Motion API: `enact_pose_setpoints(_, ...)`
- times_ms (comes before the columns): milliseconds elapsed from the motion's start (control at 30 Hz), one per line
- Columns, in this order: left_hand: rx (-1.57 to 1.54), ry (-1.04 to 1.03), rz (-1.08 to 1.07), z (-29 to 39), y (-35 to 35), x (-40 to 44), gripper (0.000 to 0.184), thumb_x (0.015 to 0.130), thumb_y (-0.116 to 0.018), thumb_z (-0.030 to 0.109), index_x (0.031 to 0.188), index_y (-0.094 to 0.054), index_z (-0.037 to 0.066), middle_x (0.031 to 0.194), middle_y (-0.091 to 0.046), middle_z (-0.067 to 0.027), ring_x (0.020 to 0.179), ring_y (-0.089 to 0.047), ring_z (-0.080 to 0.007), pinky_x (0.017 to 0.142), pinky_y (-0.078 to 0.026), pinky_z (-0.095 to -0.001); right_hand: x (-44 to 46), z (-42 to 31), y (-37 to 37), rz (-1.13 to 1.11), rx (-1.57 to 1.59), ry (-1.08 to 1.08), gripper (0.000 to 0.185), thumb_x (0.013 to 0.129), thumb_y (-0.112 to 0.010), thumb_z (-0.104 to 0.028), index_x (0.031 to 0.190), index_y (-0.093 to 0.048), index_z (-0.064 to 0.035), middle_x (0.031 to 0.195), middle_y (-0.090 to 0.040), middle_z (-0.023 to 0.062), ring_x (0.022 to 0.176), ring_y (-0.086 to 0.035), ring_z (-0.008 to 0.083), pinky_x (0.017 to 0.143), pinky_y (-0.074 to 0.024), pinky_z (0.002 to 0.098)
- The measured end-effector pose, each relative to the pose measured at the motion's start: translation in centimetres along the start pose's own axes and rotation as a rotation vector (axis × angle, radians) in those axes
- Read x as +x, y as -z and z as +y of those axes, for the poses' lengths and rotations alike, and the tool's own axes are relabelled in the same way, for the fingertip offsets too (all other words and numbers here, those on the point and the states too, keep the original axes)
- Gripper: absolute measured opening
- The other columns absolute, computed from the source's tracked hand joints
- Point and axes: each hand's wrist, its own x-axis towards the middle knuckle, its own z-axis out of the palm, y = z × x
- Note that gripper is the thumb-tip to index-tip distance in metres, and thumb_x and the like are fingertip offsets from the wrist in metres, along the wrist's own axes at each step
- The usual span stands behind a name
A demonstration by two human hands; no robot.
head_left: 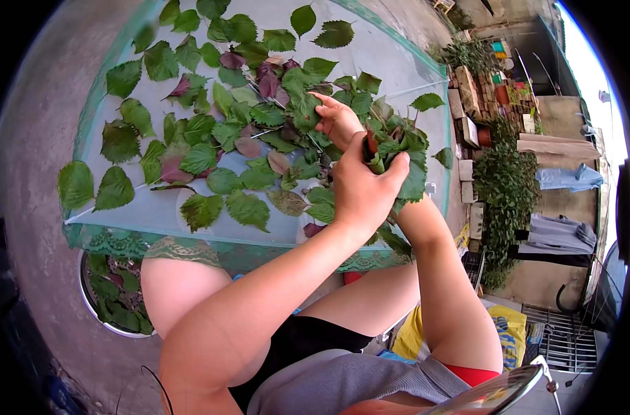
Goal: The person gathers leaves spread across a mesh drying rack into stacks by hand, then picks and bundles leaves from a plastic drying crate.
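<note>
- Basin: holds more leaves, beyond the mesh's lace hem, below and left of both hands.
- Mesh cover: bare strips show between its scattered leaves and the hem; the leaves crowd closest left of the hands.
- Right hand: partly curled, fingertips at a green leaf, with packed leaves to its left.
- Left hand: closed round a leaf bunch, crossing over the right forearm.
- Right of the bunch: narrower mesh, two loose leaves, then the green edge.
</note>
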Motion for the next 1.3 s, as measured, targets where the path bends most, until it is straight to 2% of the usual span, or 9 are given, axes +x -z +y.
enact_pose_setpoints(300, -0.058, -0.014, 0.023, -0.1, 0.0, 0.3, 0.024, 0.082, -0.070, 0.010, 0.101, -0.060, 0.001, 0.094, -0.066, -0.0047, 0.084, -0.061, -0.0112, 0.077, -0.049, -0.0263, -5.1, -4.0, -0.3, -0.030, -0.002, 0.013, 0.045, 0.091, -0.055, -0.012, 0.135, -0.047, -0.0060, 0.118, -0.060, 0.0049, 0.098, -0.060, 0.0138, 0.087, -0.0500, 0.0279)
enact_pose_setpoints(467, -0.109, -0.012, 0.042, -0.4, 0.1, 0.4, 0.028, 0.083, -0.071, 0.010, 0.106, -0.058, 0.000, 0.101, -0.066, -0.0064, 0.087, -0.062, -0.0120, 0.079, -0.049, -0.0266, -5.9, -4.8, 3.0, -0.352, 0.247, 0.048, 0.050, 0.093, -0.054, -0.019, 0.137, -0.043, 0.0006, 0.123, -0.058, 0.0087, 0.105, -0.059, 0.0189, 0.092, -0.0496, 0.0325)
enact_pose_setpoints(500, -0.142, -0.063, 0.090, -0.2, -0.2, 0.4, 0.022, 0.080, -0.071, 0.011, 0.092, -0.056, 0.000, 0.083, -0.064, -0.0052, 0.074, -0.059, -0.0121, 0.069, -0.048, -0.0286, -6.4, -5.1, 3.0, -0.268, 0.219, 0.025, 0.046, 0.094, -0.051, -0.020, 0.135, -0.045, 0.0010, 0.122, -0.059, 0.0101, 0.103, -0.060, 0.0196, 0.091, -0.0500, 0.0335)
enact_pose_setpoints(600, -0.116, -0.095, 0.095, -0.4, -0.1, 0.7, 0.023, 0.080, -0.071, 0.012, 0.094, -0.057, 0.001, 0.081, -0.064, -0.0047, 0.072, -0.058, -0.0116, 0.068, -0.048, -0.0282, -8.8, -6.3, 2.6, -0.061, 0.213, -0.052, 0.037, 0.095, -0.049, -0.018, 0.126, -0.054, 0.0026, 0.116, -0.063, 0.0134, 0.100, -0.063, 0.0205, 0.091, -0.0502, 0.0343)
enact_pose_setpoints(833, 0.414, -0.245, 0.186, -1.7, 0.3, 0.2, 0.028, 0.076, -0.073, 0.015, 0.098, -0.059, 0.003, 0.112, -0.051, -0.0113, 0.097, -0.055, -0.0264, 0.085, -0.045, -0.0375, -13.6, -7.7, 3.2, -0.169, 0.174, 0.043, 0.029, 0.086, -0.053, -0.001, 0.114, -0.061, 0.0046, 0.111, -0.066, 0.0121, 0.099, -0.064, 0.0185, 0.091, -0.0493, 0.0320)
enact_pose_setpoints(1033, 0.179, -0.119, 0.025, -2.2, -0.1, -0.5, 0.026, 0.077, -0.071, 0.010, 0.098, -0.057, 0.002, 0.083, -0.057, -0.0064, 0.071, -0.054, -0.0170, 0.066, -0.045, -0.0299, -14.6, -8.0, 4.4, -0.218, 0.132, 0.046, 0.032, 0.082, -0.059, -0.008, 0.111, -0.061, 0.0052, 0.107, -0.067, 0.0110, 0.096, -0.064, 0.0172, 0.089, -0.0485, 0.0302)
enact_pose_setpoints(1233, 0.134, -0.094, 0.076, -2.2, -0.1, -0.4, 0.022, 0.083, -0.069, 0.005, 0.101, -0.056, 0.002, 0.095, -0.064, -0.0028, 0.084, -0.057, -0.0083, 0.076, -0.046, -0.0243, -10.6, -8.4, 5.9, -0.299, 0.079, -0.018, 0.038, 0.078, -0.061, -0.019, 0.109, -0.062, 0.0030, 0.107, -0.066, 0.0104, 0.101, -0.062, 0.0204, 0.095, -0.0446, 0.0346)
enact_pose_setpoints(1267, 0.134, -0.094, 0.079, -2.2, -0.2, -0.4, 0.022, 0.083, -0.069, 0.005, 0.101, -0.056, 0.002, 0.095, -0.064, -0.0028, 0.084, -0.057, -0.0083, 0.076, -0.046, -0.0243, -9.2, -8.1, 5.1, -0.206, 0.031, 0.074, 0.039, 0.078, -0.057, -0.013, 0.110, -0.060, 0.0080, 0.108, -0.064, 0.0208, 0.092, -0.065, 0.0254, 0.086, -0.0523, 0.0353)
enact_pose_setpoints(1300, 0.150, -0.104, 0.063, -1.9, -0.2, -0.4, 0.022, 0.083, -0.069, 0.005, 0.101, -0.056, 0.002, 0.095, -0.064, -0.0028, 0.084, -0.057, -0.0081, 0.075, -0.046, -0.0241, -7.8, -7.7, 5.3, -0.182, -0.092, 0.055, 0.032, 0.085, -0.054, -0.011, 0.113, -0.061, 0.0043, 0.110, -0.064, 0.0170, 0.090, -0.065, 0.0232, 0.083, -0.0528, 0.0334)
